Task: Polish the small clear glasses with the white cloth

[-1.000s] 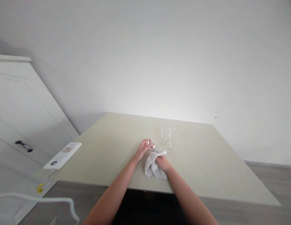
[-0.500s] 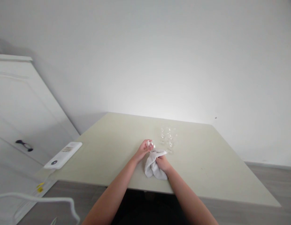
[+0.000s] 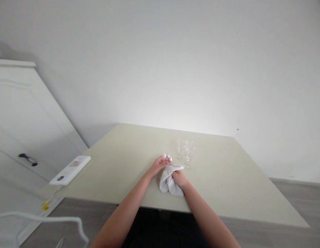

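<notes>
My left hand (image 3: pixel 158 164) is closed around a small clear glass (image 3: pixel 167 157), whose rim faces up and away from me. A light grey cloth (image 3: pixel 168 181) is bunched in my right hand (image 3: pixel 179 177), its folds hanging down over the near part of the table. The cloth's upper edge lies just below the held glass, and I cannot tell whether the two touch. Beyond my right hand several clear glasses (image 3: pixel 185 150) stand close together; their outlines are faint against the tabletop.
The pale table (image 3: pixel 224 172) reaches back to the white wall. A white power strip or box (image 3: pixel 70 170) lies on its left edge, near a white cabinet (image 3: pixel 28 127) with a dark handle. A white cable or tube (image 3: pixel 46 218) curves at the lower left.
The glass in my left hand has tilted more upright and shifted slightly to the right. My right hand and the cloth have barely moved.
</notes>
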Available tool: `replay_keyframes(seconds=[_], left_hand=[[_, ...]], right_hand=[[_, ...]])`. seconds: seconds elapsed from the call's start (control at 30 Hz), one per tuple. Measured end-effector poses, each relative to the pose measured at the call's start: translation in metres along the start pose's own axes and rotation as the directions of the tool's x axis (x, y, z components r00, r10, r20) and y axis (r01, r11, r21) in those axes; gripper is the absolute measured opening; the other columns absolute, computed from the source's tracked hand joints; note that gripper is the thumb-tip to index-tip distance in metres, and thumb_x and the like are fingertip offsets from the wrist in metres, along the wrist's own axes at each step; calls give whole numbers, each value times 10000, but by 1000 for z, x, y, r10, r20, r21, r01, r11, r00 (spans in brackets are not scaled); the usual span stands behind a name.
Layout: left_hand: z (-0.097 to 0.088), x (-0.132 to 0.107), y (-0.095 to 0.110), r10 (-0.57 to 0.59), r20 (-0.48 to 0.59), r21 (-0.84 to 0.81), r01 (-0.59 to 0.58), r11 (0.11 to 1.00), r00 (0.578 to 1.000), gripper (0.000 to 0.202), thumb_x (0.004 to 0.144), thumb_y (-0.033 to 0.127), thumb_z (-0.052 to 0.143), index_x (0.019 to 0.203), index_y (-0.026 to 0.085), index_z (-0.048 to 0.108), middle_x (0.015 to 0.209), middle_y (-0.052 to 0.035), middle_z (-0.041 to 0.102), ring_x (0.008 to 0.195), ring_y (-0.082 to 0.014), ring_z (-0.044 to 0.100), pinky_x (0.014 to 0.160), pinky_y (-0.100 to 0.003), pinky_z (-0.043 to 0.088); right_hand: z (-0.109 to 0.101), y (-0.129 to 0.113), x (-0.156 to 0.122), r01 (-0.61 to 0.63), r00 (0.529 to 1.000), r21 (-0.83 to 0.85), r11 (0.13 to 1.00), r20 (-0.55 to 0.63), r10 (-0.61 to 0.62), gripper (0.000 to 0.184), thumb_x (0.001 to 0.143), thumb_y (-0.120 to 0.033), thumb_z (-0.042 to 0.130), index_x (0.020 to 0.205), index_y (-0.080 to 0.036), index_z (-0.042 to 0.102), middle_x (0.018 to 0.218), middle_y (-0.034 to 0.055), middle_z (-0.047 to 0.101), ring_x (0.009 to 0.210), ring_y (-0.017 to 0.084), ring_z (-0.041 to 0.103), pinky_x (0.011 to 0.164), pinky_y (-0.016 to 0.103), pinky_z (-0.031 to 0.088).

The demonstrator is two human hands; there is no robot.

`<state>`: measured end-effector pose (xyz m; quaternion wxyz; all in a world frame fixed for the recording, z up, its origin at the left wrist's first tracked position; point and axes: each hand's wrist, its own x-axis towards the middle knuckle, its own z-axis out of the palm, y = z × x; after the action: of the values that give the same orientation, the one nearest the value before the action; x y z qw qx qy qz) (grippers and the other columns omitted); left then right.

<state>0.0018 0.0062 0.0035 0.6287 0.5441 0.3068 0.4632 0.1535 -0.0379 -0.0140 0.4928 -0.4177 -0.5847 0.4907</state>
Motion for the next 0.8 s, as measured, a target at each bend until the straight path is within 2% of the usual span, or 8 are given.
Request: replay_keyframes(seconds=[0.1, 0.2, 0.4, 0.47, 0.53, 0.63, 0.7, 0.8], left_hand=[[-2, 3, -2, 38, -122, -20, -41, 999, 992, 505, 661, 549, 756, 964, 153, 676, 921, -82, 700, 845, -201, 635, 705, -269, 446], [-6, 5, -1, 58, -276, -101, -89, 991, 959, 549, 664, 570, 742, 1016, 155, 664, 914, -77, 702, 790, -179, 636, 632, -245, 434], [-14, 4, 8, 19, -351, -375, -159, 913, 936, 579, 723, 566, 697, 1143, 174, 621, 975, -66, 696, 715, -111, 605, 701, -245, 485], [-15, 4, 9, 24, -348, -394, -169, 903, 937, 608, 707, 558, 715, 1176, 186, 607, 1000, -67, 691, 711, -107, 600, 694, -240, 487], [-15, 3, 8, 21, -294, -385, -138, 912, 956, 661, 671, 521, 763, 1222, 203, 583, 1030, -70, 688, 695, -103, 594, 654, -229, 475], [-13, 1, 6, -2, -165, -339, -55, 939, 986, 739, 597, 445, 837, 1246, 204, 576, 1059, -85, 686, 721, -122, 608, 634, -227, 458], [-12, 0, 5, -10, -101, -290, -20, 957, 995, 764, 563, 408, 862, 1242, 188, 587, 1054, -100, 688, 754, -146, 622, 650, -238, 457], [-10, 1, 4, 12, -85, -224, -30, 974, 996, 782, 547, 396, 869, 1245, 177, 593, 1041, -111, 690, 800, -176, 634, 663, -248, 451]], right_hand=[[1, -2, 1, 12, 999, 36, 999, -41, -10, 205, 819, -353, 549, 914, -231, 684, 1018, 49, 709, 1001, 239, 618, 972, 401, 455], [1, 4, 5, -20, 994, 165, 986, -100, 36, 254, 852, -365, 514, 987, -220, 672, 1074, 66, 696, 1035, 239, 621, 962, 402, 466], [2, 22, 11, -81, 974, 256, 963, -184, 130, 351, 837, -465, 509, 1040, -208, 636, 1112, 89, 682, 1008, 245, 639, 863, 397, 518], [2, 20, 10, -96, 979, 291, 952, -146, 143, 372, 830, -488, 525, 1047, -207, 635, 1120, 91, 680, 987, 243, 648, 855, 391, 521], [0, 14, 6, -70, 990, 262, 962, -98, 98, 374, 828, -486, 556, 1063, -208, 643, 1142, 84, 674, 1021, 239, 634, 901, 386, 498], [-1, 0, 2, 19, 998, 135, 991, -55, -12, 339, 832, -459, 595, 1038, -199, 662, 1107, 71, 684, 1028, 233, 617, 937, 377, 469], [-1, -7, 1, 66, 998, 47, 997, -27, -65, 319, 867, -453, 558, 1000, -187, 674, 1046, 70, 697, 982, 229, 622, 910, 369, 475], [-1, -10, 2, 74, 997, -7, 997, -14, -74, 327, 893, -446, 516, 992, -181, 680, 1008, 73, 703, 941, 226, 629, 879, 365, 484]])
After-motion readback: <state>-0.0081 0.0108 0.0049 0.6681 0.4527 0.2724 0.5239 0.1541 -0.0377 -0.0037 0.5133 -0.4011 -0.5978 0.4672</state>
